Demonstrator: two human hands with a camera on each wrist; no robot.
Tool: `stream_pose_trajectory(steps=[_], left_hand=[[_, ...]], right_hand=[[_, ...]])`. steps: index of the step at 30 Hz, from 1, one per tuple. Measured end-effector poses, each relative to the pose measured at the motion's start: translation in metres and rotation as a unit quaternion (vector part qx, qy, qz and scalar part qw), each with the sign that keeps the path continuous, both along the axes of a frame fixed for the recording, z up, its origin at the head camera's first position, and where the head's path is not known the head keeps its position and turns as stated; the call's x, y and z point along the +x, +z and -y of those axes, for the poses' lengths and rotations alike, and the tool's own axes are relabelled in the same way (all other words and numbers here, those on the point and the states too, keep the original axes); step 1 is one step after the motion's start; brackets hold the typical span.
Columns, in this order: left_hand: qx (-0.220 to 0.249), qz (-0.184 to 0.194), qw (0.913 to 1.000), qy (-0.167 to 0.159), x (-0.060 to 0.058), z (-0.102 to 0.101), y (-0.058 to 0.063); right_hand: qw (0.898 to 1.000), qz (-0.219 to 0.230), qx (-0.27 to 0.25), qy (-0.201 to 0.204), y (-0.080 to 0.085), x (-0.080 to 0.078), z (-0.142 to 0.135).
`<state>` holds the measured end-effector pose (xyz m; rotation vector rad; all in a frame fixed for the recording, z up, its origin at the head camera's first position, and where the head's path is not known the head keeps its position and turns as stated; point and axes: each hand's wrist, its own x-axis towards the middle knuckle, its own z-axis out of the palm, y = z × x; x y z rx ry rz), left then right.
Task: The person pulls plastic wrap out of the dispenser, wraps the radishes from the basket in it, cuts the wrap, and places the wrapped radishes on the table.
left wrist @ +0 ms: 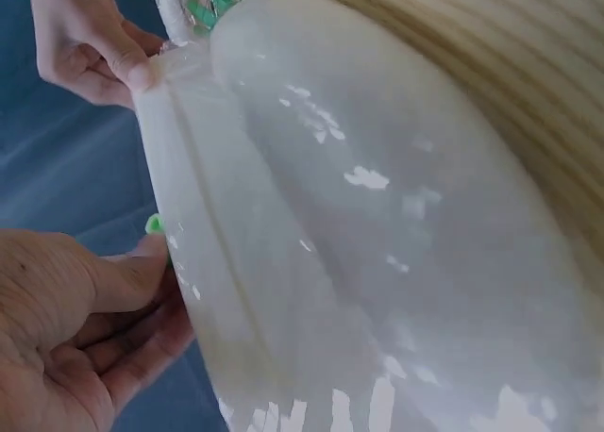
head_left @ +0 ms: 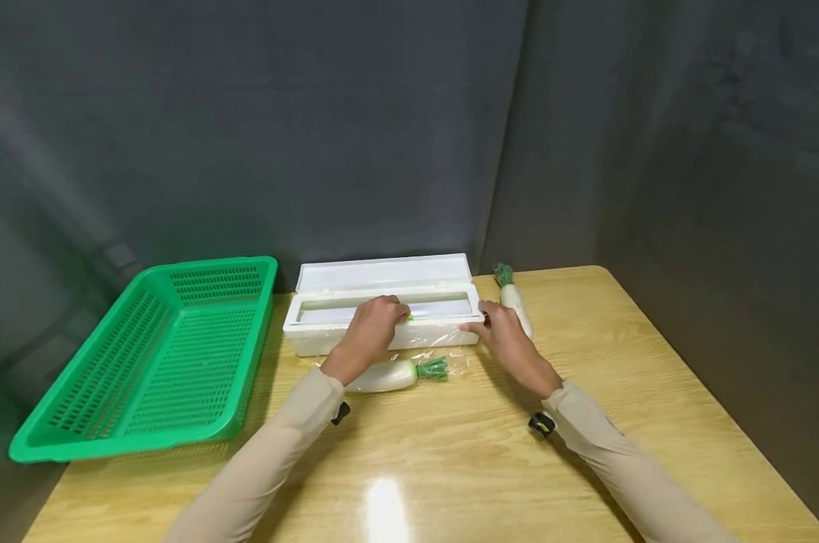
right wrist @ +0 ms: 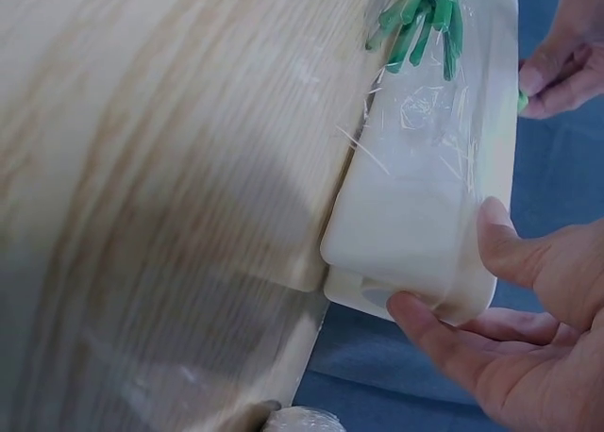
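A white cling film dispenser [head_left: 382, 341] stands with its lid [head_left: 385, 273] raised, a roll of film [head_left: 443, 309] inside. My left hand [head_left: 372, 332] reaches over its front edge and pinches the small green slider [left wrist: 155, 224] there. At the dispenser's right end, my right hand [head_left: 507, 339] grips the corner, thumb on the front edge and fingers against the end wall [right wrist: 377, 295]. Just in front of the box lies a white radish [head_left: 385, 377] with cut green stems [head_left: 433, 368], clear film over it. My left wrist partly hides this radish in the head view.
On the left, a large green plastic basket [head_left: 243, 400] sits on the wooden table [head_left: 450, 467]. A second white radish [head_left: 516, 308], film-wrapped, lies behind my right hand. Dark curtains [head_left: 382, 151] hang along the table's back and right side.
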<state>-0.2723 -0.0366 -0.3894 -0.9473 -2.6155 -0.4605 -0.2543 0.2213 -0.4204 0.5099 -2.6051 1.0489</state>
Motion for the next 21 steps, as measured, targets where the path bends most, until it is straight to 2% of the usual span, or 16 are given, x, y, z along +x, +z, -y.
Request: stream_pose_trajectory(steps=[7, 21], left_hand=[[0.018, -0.020, 0.9996, 0.000, 0.002, 0.013, -0.004], [0.012, -0.014, 0.9995, 0.024, 0.004, 0.023, -0.001]], right_hand=[[1.000, -0.006, -0.002, -0.004, -0.001, 0.000, 0.001], [1.000, 0.001, -0.004, -0.002, 0.000, 0.000, 0.001]])
